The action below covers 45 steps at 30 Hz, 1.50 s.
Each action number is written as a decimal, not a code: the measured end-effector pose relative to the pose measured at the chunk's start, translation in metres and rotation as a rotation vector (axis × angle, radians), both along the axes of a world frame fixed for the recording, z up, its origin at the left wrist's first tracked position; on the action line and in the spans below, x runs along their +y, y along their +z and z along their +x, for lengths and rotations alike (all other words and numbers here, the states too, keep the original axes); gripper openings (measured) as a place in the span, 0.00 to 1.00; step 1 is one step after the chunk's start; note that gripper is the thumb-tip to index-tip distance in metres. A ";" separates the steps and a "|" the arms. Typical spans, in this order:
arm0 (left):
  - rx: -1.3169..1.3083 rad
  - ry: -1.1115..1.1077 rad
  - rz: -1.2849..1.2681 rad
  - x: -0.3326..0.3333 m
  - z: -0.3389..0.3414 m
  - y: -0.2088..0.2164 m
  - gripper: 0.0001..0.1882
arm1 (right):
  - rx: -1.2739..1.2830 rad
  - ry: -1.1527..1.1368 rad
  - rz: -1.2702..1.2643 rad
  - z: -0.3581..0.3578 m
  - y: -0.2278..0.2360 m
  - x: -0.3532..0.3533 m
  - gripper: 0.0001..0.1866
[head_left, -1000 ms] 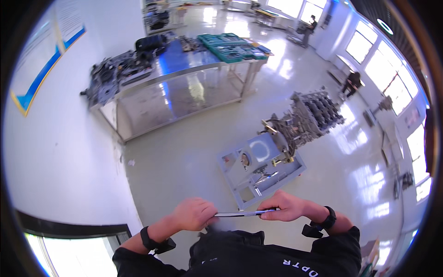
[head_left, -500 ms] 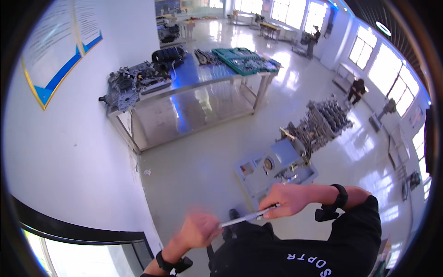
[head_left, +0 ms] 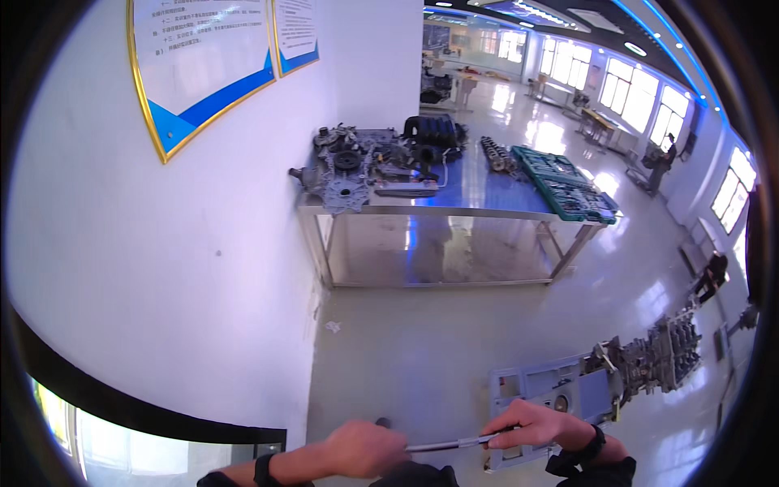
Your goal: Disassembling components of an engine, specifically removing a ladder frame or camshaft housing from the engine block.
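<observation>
Low in the picture, a slim silver metal rod-like tool lies roughly level between my two hands. My left hand is closed in a fist around one end, which it hides. My right hand pinches the other end between thumb and fingers, where a dark part shows. The tool's exact kind cannot be made out. Just beyond my right hand stands a grey engine stand, with a bare metal engine mounted on its far right side.
A steel table ahead carries engine parts, a black intake manifold and a green tool case. A white wall with framed notices runs along the left. Two people are farther off on the right.
My view has turned left, so the table and engine stand sit farther right in the picture. Both hands appear lower, still holding the silver tool, which now lies more level.
</observation>
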<state>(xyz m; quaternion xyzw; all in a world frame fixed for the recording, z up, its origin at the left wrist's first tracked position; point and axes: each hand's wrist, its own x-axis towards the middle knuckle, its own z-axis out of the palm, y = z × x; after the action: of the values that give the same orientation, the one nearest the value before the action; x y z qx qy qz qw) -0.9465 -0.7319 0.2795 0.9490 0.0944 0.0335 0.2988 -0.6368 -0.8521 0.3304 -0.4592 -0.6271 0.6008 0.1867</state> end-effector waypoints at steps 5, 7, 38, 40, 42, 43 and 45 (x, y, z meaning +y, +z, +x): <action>-0.307 0.647 0.231 0.148 -0.068 0.041 0.10 | -0.030 -0.798 0.004 0.091 -0.019 0.029 0.11; -0.684 0.762 -0.016 0.159 -0.075 0.060 0.15 | -0.324 -0.967 0.140 0.108 -0.018 0.058 0.12; 0.306 -0.247 0.010 0.574 0.555 -0.257 0.16 | -0.289 -1.598 -0.818 0.227 -0.372 0.078 0.15; 0.257 -0.199 -0.023 0.569 0.630 -0.221 0.15 | -0.284 -1.615 -0.798 0.245 -0.358 0.104 0.15; 0.242 -0.170 -0.063 0.567 0.686 -0.202 0.15 | -0.184 -1.637 -0.855 0.268 -0.349 0.123 0.14; 0.256 -0.162 -0.133 0.565 0.709 -0.201 0.14 | -0.105 -1.672 -0.860 0.276 -0.354 0.123 0.13; 0.230 -0.152 -0.125 0.577 0.746 -0.222 0.13 | -0.109 -1.679 -0.858 0.293 -0.373 0.121 0.12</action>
<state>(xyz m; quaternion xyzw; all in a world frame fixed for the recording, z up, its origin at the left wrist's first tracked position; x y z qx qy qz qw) -0.2005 -0.1545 0.0573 0.9305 0.0576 -0.1042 0.3464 -0.3442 -0.7308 -0.0422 -0.8177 0.1757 0.4270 0.3438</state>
